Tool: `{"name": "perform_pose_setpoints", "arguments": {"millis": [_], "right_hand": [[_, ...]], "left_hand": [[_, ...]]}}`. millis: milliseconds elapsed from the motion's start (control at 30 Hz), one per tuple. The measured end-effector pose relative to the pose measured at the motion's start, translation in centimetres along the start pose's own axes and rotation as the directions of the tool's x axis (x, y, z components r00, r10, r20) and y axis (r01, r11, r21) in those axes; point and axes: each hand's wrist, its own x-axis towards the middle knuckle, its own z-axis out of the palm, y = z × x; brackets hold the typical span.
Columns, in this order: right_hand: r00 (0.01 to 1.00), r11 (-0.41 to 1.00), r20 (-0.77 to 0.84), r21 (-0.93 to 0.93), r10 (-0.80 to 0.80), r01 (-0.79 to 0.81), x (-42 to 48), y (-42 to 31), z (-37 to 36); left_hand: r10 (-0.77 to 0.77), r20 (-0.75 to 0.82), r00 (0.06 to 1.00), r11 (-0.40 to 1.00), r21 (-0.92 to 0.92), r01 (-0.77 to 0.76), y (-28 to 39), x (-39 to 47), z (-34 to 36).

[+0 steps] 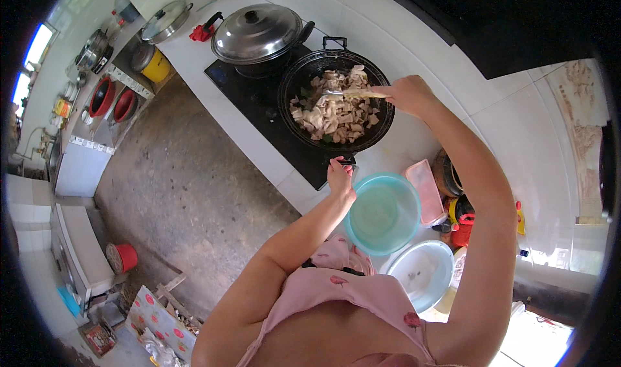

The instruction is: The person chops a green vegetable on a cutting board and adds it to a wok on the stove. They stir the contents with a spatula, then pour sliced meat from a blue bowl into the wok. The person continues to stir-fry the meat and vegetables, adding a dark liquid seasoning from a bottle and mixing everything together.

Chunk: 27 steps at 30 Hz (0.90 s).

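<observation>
A black wok (286,117) sits on the black glass cooktop (257,102), filled with chopped pale meat pieces (335,117) and a few green bits. My right hand (411,95) grips the light-coloured handle of a spatula (361,93) from the wok's right side. The spatula's metal end lies among the meat, partly covered by it. At the wok's near edge, my left hand (341,175) is closed around its black loop handle (345,162). The opposite loop handle (335,41) is free.
A lidded pot (257,34) stands beside the wok. Near my body are a turquoise basin (383,214) holding clear liquid and a pale blue basin (422,275). A pink lidded container (425,192) and bottles (461,221) line the wall side. A glass lid (166,21) lies at the far end.
</observation>
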Motion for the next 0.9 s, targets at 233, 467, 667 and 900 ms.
{"name": "perform_pose_setpoints", "arguments": {"millis": [233,467,667,900], "right_hand": [[0.994,0.995,-0.046,0.002,0.103,-0.103,-6.4,1.6,-1.2],[0.981,0.981,0.044,0.040,0.188,-0.190,-10.2,1.2,-6.9],[0.987,0.993,0.112,0.027,0.112,-0.115,-10.1,-0.1,-5.2],[0.991,0.982,0.068,0.144,0.112,-0.121,-9.4,-2.2,-0.4]], "left_hand": [[-0.053,-0.028,0.998,0.998,-0.033,0.052,0.6,-0.2,-0.2],[-0.318,-0.046,0.947,0.937,0.135,0.322,1.6,-3.3,-0.5],[-0.350,0.047,0.936,0.914,0.234,0.330,1.0,-6.7,-1.7],[-0.290,-0.069,0.954,0.937,0.180,0.298,2.6,-1.7,-1.4]]}}
